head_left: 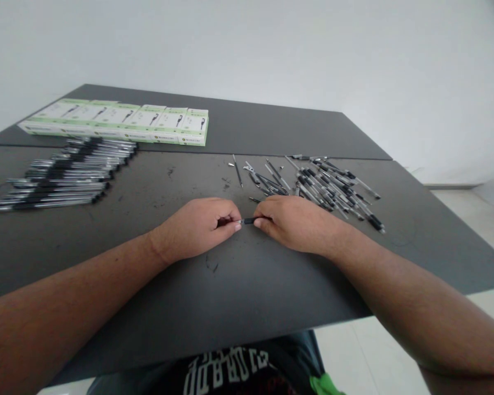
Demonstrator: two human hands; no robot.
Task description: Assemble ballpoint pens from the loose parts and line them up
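A pen (248, 221) with a black grip section lies level between my two hands, just over the dark tabletop. My left hand (203, 226) pinches its clear end between thumb and fingers. At the other end, the thumb and fingers of my right hand (293, 220) are closed on the same pen, covering most of that side. Right behind my right hand lies a loose pile of pens and pen parts (333, 189). Thin refills and small pieces (271, 178) are scattered beside the pile.
Rows of pens with black grips (66, 175) lie side by side at the left. Behind them, several white and green boxes (148, 123) stand in a line. Dark smudges and bits mark the grey table (230, 307). A white wall (247, 49) rises behind.
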